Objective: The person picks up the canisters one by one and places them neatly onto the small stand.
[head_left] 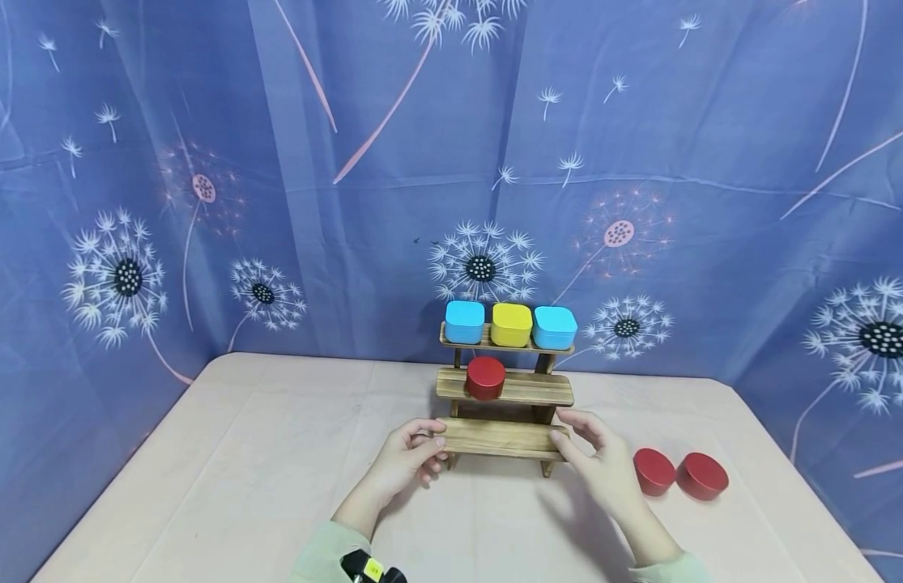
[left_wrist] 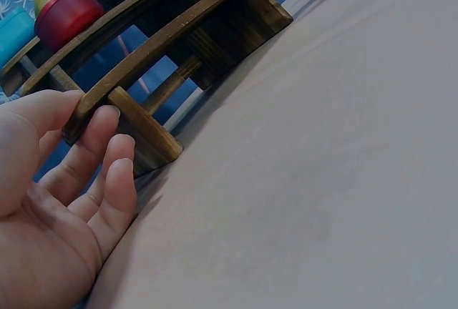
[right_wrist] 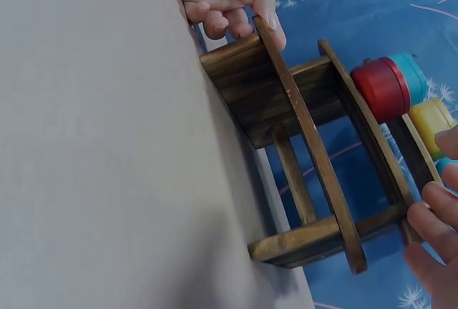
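Observation:
A three-tier wooden display stand (head_left: pixel 504 437) stands on the table. My left hand (head_left: pixel 406 455) pinches the left end of its lowest shelf, thumb on top and index finger beneath, as the left wrist view shows. On the stand's other side is my right hand (head_left: pixel 602 460), its fingers (right_wrist: pixel 435 227) spread and slightly bent beside the right end. I cannot tell how firmly they touch it. The top shelf carries a blue tin (head_left: pixel 465 322), a yellow tin (head_left: pixel 511 325) and another blue tin (head_left: pixel 555 327). A round red tin (head_left: pixel 485 378) sits left of centre on the middle shelf.
Two more round red tins, a left one (head_left: pixel 653 472) and a right one (head_left: pixel 702 476), lie on the table to the right of my right hand. A blue curtain (head_left: pixel 378 267) with dandelion prints hangs behind the pale tablecloth (head_left: pixel 276 470).

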`<state>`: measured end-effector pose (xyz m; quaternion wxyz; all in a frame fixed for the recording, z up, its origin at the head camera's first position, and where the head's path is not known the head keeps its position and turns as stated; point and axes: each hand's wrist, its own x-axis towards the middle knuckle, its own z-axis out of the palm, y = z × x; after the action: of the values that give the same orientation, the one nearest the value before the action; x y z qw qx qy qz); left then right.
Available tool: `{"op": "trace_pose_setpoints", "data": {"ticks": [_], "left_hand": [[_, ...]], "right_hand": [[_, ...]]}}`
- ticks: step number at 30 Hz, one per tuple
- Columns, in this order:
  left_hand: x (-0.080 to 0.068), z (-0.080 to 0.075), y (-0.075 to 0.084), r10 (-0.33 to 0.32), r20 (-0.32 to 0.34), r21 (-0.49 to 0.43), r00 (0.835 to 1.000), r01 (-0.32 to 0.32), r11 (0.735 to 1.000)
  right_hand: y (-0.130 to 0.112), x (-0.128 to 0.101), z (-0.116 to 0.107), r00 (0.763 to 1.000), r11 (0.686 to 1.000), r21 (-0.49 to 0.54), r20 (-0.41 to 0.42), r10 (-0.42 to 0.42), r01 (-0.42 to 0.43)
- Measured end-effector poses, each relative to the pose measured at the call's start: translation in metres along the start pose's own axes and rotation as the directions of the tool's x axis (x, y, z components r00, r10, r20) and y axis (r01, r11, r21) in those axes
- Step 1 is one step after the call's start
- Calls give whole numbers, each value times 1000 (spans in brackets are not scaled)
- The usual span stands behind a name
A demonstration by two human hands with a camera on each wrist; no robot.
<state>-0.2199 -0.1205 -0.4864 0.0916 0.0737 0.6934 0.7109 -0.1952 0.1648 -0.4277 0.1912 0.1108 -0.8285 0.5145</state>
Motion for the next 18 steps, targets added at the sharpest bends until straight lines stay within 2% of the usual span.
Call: {"op": "trace_pose_setpoints", "data": {"ticks": [18], "left_hand": [[0,0,0,10,1,3,1000,-10,1000]], "right_hand": [[15,-6,-14,997,998,-57,-68,-23,20]]}}
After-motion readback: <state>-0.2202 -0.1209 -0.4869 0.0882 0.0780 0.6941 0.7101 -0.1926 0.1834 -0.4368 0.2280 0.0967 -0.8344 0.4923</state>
